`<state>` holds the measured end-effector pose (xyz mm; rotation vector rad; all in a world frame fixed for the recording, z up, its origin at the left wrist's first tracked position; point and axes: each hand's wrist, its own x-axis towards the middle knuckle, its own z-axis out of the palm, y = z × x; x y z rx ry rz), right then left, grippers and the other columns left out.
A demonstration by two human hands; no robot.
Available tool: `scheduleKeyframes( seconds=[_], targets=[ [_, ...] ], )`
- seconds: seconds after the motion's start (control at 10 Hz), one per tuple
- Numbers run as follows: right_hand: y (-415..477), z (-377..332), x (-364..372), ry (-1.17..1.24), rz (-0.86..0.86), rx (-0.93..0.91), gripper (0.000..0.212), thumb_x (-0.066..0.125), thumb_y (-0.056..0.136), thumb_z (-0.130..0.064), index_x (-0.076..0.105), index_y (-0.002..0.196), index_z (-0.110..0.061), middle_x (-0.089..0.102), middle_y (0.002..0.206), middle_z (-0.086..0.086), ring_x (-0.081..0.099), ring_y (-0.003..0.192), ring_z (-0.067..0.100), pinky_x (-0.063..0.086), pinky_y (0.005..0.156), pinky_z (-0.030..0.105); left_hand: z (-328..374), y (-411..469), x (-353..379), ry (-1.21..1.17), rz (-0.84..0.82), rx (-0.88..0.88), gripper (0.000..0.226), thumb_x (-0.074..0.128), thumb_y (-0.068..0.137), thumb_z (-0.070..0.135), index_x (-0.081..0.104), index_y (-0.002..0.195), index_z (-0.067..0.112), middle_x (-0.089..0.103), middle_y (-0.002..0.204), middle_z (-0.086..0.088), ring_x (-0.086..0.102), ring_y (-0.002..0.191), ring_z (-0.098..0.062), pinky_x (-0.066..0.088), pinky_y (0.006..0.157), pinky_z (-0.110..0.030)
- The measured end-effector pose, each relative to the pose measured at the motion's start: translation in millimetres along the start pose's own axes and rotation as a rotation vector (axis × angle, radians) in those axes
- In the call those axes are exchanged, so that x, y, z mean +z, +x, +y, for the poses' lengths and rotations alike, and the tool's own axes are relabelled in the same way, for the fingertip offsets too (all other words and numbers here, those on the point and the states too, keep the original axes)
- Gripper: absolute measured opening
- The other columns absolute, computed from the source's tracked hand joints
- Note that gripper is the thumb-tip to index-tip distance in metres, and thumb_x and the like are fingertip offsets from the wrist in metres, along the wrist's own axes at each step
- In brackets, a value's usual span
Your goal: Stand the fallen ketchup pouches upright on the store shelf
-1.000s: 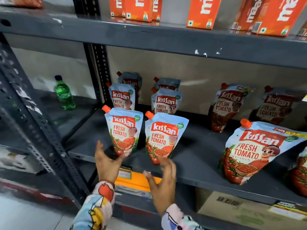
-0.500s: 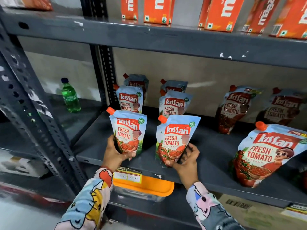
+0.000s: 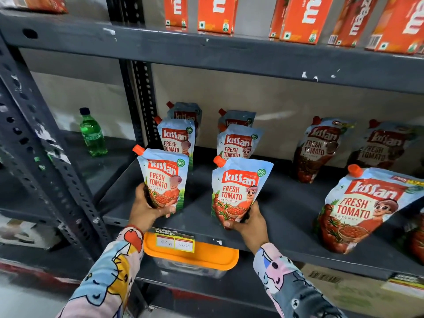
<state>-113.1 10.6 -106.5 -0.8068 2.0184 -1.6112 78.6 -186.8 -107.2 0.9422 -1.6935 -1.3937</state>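
Note:
Two blue and red ketchup pouches with orange caps stand upright at the front of the dark grey shelf [image 3: 199, 220]. My left hand [image 3: 146, 208] grips the base of the left front pouch [image 3: 164, 176]. My right hand [image 3: 249, 222] grips the base of the right front pouch [image 3: 238, 190]. Behind each front pouch stand two more upright pouches, the nearer ones a left pouch [image 3: 176, 138] and a right pouch [image 3: 237, 143]. A larger pouch [image 3: 360, 207] leans at the front right. Two more pouches [image 3: 319, 150] lean against the back wall on the right.
A green bottle [image 3: 93, 134] stands in the neighbouring bay to the left. Orange juice cartons [image 3: 216, 13] line the shelf above. An orange-lidded box [image 3: 190, 255] and a price tag [image 3: 175, 241] sit just below the shelf edge. A cardboard box [image 3: 358, 292] is at the lower right.
Both hands rose from below the shelf edge and closed on the bases of the two front pouches. The view has moved closer to the shelf.

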Motion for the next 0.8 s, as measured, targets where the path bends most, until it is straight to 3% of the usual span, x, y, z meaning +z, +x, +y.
scheduleKeyframes(
  seconds=[0.2,0.4,0.5,0.6,0.7,0.8],
  targets=[
    [0.2,-2.7,3.7,-0.076,0.000,0.001,0.068,0.085,0.054,-0.013,0.040,0.101,-0.031,0.063,0.094,-0.012,0.061,0.092,0.016,0.050,0.075,0.026,-1.6,2.9,-1.7,0.012,0.013,-0.013,0.099,0.085,0.049,0.003,0.029,0.128,0.022,0.050,0.120,-0.005,0.051,0.108,-0.021,0.042,0.089,-0.035],
    [-0.5,-2.2,3.4,-0.117,-0.010,0.016,0.067,0.085,0.053,-0.013,0.040,0.102,-0.017,0.064,0.103,0.001,0.062,0.098,0.023,0.054,0.083,0.038,-4.8,3.9,-1.9,0.064,-0.007,-0.038,0.100,0.085,0.052,0.009,0.026,0.131,0.022,0.048,0.123,-0.004,0.049,0.109,-0.020,0.041,0.092,-0.036],
    [-8.2,-2.5,-0.3,-0.131,-0.022,0.003,0.077,0.086,0.052,-0.013,0.037,0.112,-0.014,0.061,0.106,-0.003,0.060,0.093,0.014,0.051,0.075,0.016,-2.9,-3.7,-0.2,0.079,0.001,-0.001,0.106,0.085,0.051,0.008,0.023,0.135,0.023,0.046,0.129,-0.004,0.047,0.115,-0.019,0.040,0.094,-0.036],
    [-23.6,1.6,-9.8,-0.098,-0.019,-0.046,0.092,0.083,0.060,-0.016,0.029,0.133,-0.012,0.051,0.119,-0.008,0.051,0.103,0.006,0.040,0.081,0.003,-2.8,-26.7,4.7,0.164,0.093,0.030,0.118,0.087,0.051,0.022,0.011,0.142,0.021,0.034,0.146,-0.009,0.038,0.128,-0.019,0.034,0.105,-0.038],
    [-48.6,3.8,-26.5,-0.218,-0.062,-0.096,0.090,0.075,0.071,-0.029,0.020,0.140,-0.012,0.031,0.147,0.008,0.035,0.131,0.020,0.034,0.106,0.029,4.7,-68.9,16.4,0.299,0.248,0.017,0.122,0.068,0.048,0.065,0.010,0.143,0.015,0.024,0.151,-0.018,0.025,0.138,-0.029,0.027,0.112,-0.050],
    [-76.1,12.7,-59.0,-0.454,-0.054,-0.328,0.086,0.062,0.077,-0.049,0.021,0.141,-0.010,0.009,0.154,0.005,0.013,0.143,0.022,0.018,0.114,0.030,13.2,-114.9,51.8,0.478,0.408,0.152,0.119,0.033,0.059,0.087,0.017,0.141,0.002,0.023,0.149,-0.026,0.016,0.140,-0.037,0.020,0.114,-0.051]
  ],
)
